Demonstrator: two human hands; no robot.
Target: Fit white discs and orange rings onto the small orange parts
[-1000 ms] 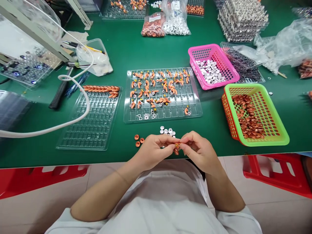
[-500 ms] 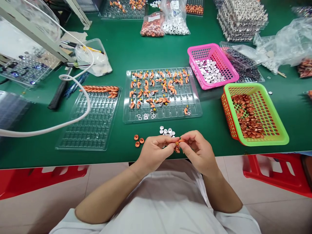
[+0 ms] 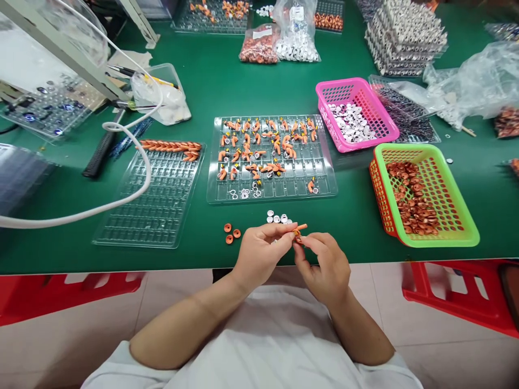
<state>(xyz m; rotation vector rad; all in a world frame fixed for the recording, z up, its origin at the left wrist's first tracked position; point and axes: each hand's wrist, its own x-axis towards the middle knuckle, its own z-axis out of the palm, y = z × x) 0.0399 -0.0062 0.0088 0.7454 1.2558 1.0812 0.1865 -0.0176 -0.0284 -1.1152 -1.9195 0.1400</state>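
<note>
At the table's front edge, my left hand (image 3: 259,254) pinches a small orange part (image 3: 300,227) between thumb and fingertips; its pale orange stem points right. My right hand (image 3: 326,267) closes thumb and fingers at the underside of this part, where a coppery piece shows. The fingertips hide much of it, so I cannot tell how the pieces join. Just beyond my hands lie several white round caps (image 3: 277,218). Several copper-coloured discs (image 3: 229,239) rest left of my left hand. Farther back, a clear compartment tray (image 3: 300,172) carries orange curved parts and white rings.
A pink basket (image 3: 324,112) of white caps and a green basket (image 3: 466,229) of copper discs stand at right. At left are another clear tray (image 3: 141,221), a black-handled hammer (image 3: 99,156) and a looping white cord (image 3: 148,173). Filled bags (image 3: 259,46) lie behind.
My right hand has lowered and turned, with its fingertips now beneath the part. The orange stem now shows above my left fingertips. The whole view has shifted slightly.
</note>
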